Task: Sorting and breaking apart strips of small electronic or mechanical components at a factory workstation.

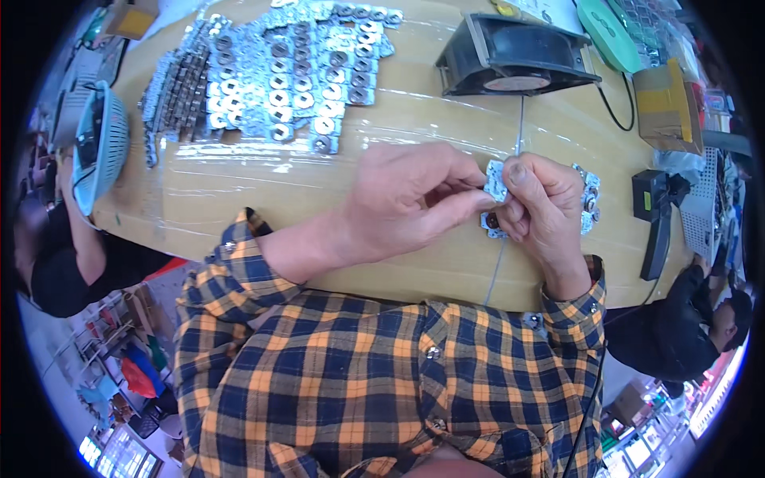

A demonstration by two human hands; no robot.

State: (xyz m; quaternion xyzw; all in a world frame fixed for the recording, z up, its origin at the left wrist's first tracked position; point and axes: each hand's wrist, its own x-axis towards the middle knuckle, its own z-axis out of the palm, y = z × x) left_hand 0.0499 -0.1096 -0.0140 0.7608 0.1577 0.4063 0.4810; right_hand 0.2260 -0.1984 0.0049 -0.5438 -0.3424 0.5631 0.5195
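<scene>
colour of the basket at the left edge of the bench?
Light blue, a slotted plastic basket, lying tipped at the table's left edge. Shows best in the head view.

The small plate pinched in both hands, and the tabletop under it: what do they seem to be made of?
The small plate: likely bare metal, silvery and glinting like the pile of plates behind. The tabletop: tan, perhaps wood or board, under clear plastic film, shown by wrinkles and glare streaks.
</scene>
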